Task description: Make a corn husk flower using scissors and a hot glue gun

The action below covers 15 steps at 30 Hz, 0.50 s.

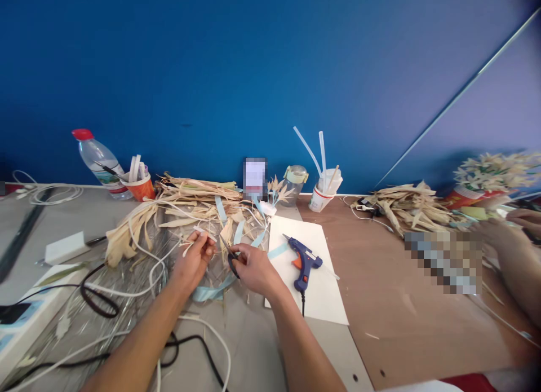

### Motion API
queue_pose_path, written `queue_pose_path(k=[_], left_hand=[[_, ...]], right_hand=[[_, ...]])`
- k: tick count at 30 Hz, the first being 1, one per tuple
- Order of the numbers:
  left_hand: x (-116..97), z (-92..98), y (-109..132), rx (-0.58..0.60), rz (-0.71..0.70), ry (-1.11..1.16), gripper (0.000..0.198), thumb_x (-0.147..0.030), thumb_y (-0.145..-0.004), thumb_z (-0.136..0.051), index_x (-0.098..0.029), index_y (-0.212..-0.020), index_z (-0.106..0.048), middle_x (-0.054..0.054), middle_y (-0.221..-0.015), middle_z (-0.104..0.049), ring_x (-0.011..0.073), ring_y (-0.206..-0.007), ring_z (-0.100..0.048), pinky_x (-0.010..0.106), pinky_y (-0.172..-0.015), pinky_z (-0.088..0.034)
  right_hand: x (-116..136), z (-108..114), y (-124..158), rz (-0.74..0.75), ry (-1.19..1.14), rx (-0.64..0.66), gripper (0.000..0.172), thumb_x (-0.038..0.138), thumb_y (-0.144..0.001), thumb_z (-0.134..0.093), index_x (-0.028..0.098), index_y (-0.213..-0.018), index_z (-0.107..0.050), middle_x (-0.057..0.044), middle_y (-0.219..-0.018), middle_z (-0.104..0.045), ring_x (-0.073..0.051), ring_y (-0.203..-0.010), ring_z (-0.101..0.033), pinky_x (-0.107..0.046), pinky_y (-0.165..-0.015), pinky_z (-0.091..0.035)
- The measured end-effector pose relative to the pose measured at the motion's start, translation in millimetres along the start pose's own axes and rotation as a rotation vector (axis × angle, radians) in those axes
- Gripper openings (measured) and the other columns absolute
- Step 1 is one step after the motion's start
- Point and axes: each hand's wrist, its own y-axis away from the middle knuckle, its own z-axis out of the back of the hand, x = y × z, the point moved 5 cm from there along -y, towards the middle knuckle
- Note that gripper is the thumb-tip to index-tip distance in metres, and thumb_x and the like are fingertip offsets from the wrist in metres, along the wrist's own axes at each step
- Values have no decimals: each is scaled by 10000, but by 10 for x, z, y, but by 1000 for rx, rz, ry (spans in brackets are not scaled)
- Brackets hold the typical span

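Our left hand (197, 258) pinches a small whitish piece (198, 229) between thumb and fingertips, closed up tight with hardly a gap. Our right hand (250, 263) has its fingers curled around the dark handles of the scissors (230, 258), whose blades point up and away from us, just beside the left fingertips; we cannot tell whether they touch the piece. Both hands hover over the grey part of the table, above a tangle of light blue ribbon (207, 293) and dry scraps. Just to the right, a blue glue gun (305, 263) lies on a white sheet (323, 307), its nozzle towards the back. Behind our hands we see a heap of dried husks (198, 188) along the blue wall (211, 87), and white cables run near our left forearm. Far to the right, another person's hand (492, 234) is blurred
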Motion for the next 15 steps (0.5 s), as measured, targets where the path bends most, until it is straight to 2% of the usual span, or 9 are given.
queue_pose_path(k=[3, 9, 15], left_hand=[[-14, 15, -15, -16, -20, 22, 222, -280, -674, -727, -166, -652, -537, -51, -566, -559, 48, -444, -434, 185, -488, -408], [-38, 13, -20, -13, -25, -21, 227, -275, -681, -717, -166, -603, -534, -54, -526, -509, 51, -442, -403, 173, -450, -350], [-71, -21, 7, -37, -37, -72, 232, -266, -653, -736, -167, -607, -533, -57, -536, -483, 50, -441, -386, 170, -427, -320]], right_hand=[[-46, 75, 7, -10, -62, 25, 265, 297, -781, -567, 231, -1027, -640, 45, -618, -547, -115, -579, -477, -235, -613, -372], [-139, 205, 57, 36, -66, 218, 234, 324, -751, -605, 222, -952, -669, 70, -536, -452, -93, -519, -390, -211, -532, -324], [-178, 216, 62, 32, -66, 242, 241, 330, -746, -609, 208, -943, -676, 67, -528, -444, -89, -510, -381, -202, -481, -280]])
